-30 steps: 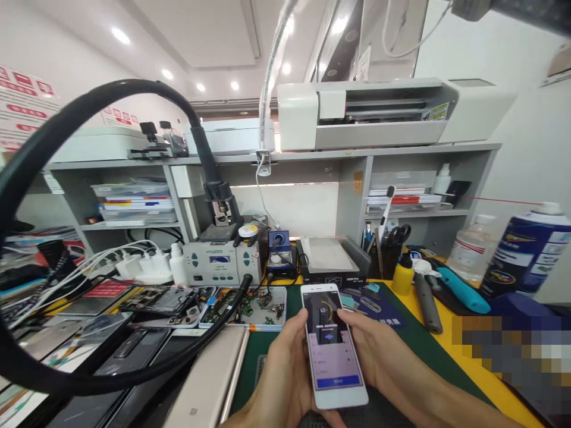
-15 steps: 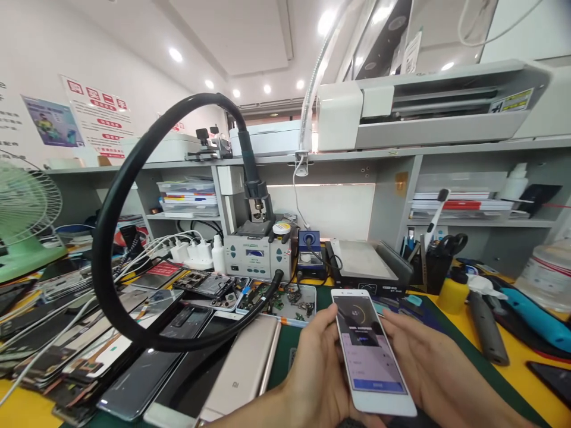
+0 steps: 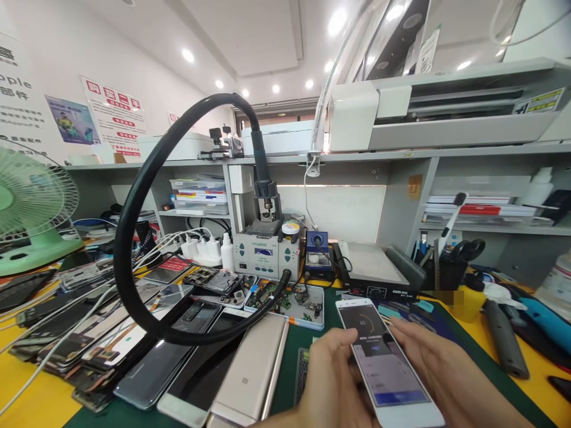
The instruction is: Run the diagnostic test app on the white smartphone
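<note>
A white smartphone (image 3: 389, 362) is held up between my two hands at the lower right, its screen lit and facing me. The screen has a round dial on a dark upper part and a blue bar near the bottom. My left hand (image 3: 332, 374) is wrapped round the phone's left side, thumb along the edge. From the right, my right hand (image 3: 439, 365) closes on the other edge, fingers partly hidden behind the phone. To the left of my left hand lies a gold phone (image 3: 250, 368), back up, on the green mat (image 3: 330, 318).
A hot-air station (image 3: 267, 255) with a looping black hose (image 3: 127, 238) stands behind. Several phones and phone parts (image 3: 93, 333) cover the left. A tray of circuit boards (image 3: 307, 309), a flat heating plate (image 3: 375, 261), a yellow bottle (image 3: 473, 294) and a green fan (image 3: 31, 220) surround the mat.
The view has turned slightly left, so the bench appears further right. The phone stays in both hands, now lower and further right in view. The thumb of my left hand has moved down the edge.
</note>
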Available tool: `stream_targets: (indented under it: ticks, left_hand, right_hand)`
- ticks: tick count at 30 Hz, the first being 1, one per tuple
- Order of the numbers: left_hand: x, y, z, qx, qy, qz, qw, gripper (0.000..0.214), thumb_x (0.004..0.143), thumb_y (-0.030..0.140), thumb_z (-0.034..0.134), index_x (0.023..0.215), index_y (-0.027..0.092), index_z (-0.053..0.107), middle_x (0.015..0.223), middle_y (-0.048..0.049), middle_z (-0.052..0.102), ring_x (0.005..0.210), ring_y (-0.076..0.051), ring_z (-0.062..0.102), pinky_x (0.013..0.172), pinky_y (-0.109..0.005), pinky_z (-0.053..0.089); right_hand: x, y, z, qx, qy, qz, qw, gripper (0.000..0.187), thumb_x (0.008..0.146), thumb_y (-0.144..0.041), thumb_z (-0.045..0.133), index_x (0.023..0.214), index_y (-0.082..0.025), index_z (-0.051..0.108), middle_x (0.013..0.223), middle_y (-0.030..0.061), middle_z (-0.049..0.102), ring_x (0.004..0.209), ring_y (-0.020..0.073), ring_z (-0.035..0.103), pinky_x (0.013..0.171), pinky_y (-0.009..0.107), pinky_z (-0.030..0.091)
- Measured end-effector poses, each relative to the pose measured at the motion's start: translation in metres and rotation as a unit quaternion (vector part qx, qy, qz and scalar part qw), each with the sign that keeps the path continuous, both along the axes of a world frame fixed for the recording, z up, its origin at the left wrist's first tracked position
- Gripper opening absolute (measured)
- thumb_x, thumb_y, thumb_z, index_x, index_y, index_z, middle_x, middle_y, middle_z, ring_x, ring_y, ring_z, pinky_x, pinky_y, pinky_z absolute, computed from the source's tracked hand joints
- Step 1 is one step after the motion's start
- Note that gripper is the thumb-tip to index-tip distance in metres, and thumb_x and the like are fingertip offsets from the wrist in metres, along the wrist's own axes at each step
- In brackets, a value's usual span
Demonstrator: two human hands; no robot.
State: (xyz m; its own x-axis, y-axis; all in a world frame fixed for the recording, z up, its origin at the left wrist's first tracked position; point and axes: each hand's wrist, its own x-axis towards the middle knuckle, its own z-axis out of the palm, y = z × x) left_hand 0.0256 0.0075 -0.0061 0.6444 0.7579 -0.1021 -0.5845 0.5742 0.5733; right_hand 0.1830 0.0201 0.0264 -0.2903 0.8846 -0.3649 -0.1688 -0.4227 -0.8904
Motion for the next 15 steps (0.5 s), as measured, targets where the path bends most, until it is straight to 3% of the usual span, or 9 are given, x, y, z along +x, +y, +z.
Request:
stream_targets:
  ticks: [4, 9, 12, 15]
  left_hand:
    - [0.005, -0.002, -0.004, -0.003, 0.01, -0.006, 1.0, 0.071, 0.058, 0.055, 0.051, 0.11, 0.008, 0.062, 0.092, -0.0148, 0.061, 0.075, -0.031, 0.062, 0.076, -0.05, 0.043]
    - [0.009, -0.006, -0.004, -0.017, 0.008, 0.002, 1.0, 0.063, 0.05, 0.048, 0.053, 0.099, 0.01, 0.064, 0.085, -0.0115, 0.059, 0.075, -0.03, 0.06, 0.079, -0.054, 0.043]
    - [0.011, -0.01, -0.002, -0.029, 0.002, 0.026, 0.999, 0.056, 0.049, 0.044, 0.055, 0.095, 0.014, 0.065, 0.085, -0.009, 0.057, 0.083, -0.032, 0.06, 0.082, -0.057, 0.043]
    - [0.01, -0.012, -0.001, -0.035, 0.001, 0.036, 0.999, 0.062, 0.048, 0.043, 0.056, 0.101, 0.013, 0.066, 0.091, -0.0111, 0.059, 0.088, -0.035, 0.06, 0.086, -0.06, 0.042]
  right_hand:
    - [-0.002, -0.002, 0.004, 0.004, 0.013, -0.007, 1.0, 0.043, 0.085, -0.053, 0.063, 0.118, -0.026, 0.069, 0.093, 0.0073, 0.074, 0.088, 0.0312, 0.068, 0.07, 0.036, 0.054]
    - [-0.005, -0.008, 0.007, -0.027, -0.028, 0.034, 0.999, 0.043, 0.083, -0.061, 0.064, 0.1, -0.023, 0.072, 0.068, 0.0048, 0.065, 0.054, 0.0233, 0.058, 0.042, 0.029, 0.041]
    - [-0.006, -0.009, 0.006, -0.021, -0.026, 0.019, 0.999, 0.04, 0.083, -0.061, 0.065, 0.088, -0.021, 0.071, 0.07, 0.0055, 0.065, 0.057, 0.0207, 0.058, 0.046, 0.027, 0.043]
    - [-0.007, -0.008, 0.005, -0.008, -0.014, 0.014, 1.0, 0.036, 0.083, -0.056, 0.067, 0.087, -0.021, 0.072, 0.078, 0.0066, 0.069, 0.063, 0.0204, 0.059, 0.054, 0.027, 0.047]
